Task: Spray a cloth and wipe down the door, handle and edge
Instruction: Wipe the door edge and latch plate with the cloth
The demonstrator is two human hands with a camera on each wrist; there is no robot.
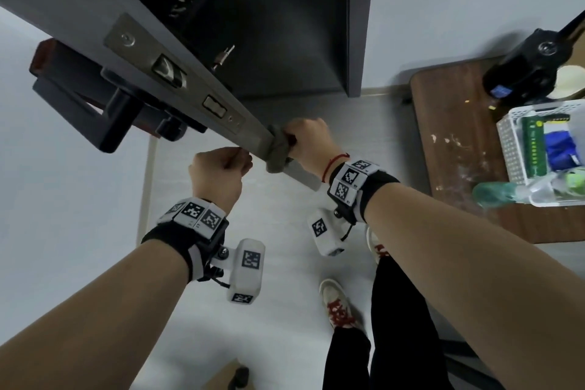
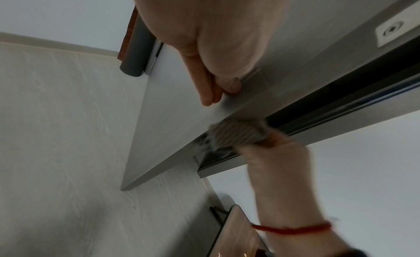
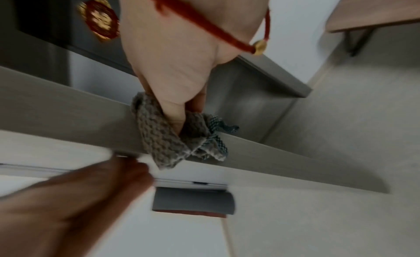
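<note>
While the door (image 1: 76, 0) stands open, its edge (image 1: 253, 133) gets wiped.
The right hand (image 1: 308, 141) grips the cloth (image 1: 278, 149) folded over the edge; left hand (image 1: 218, 169), beside it, steadies the door with extended fingers. Loose grip risks dropping the cloth.

The door edge (image 1: 202, 85) runs from far left toward the near centre. The handle (image 1: 95, 111) sits on its left side. A table (image 1: 456, 136) stands to the right, with a basket (image 1: 509, 142) on it.
</note>
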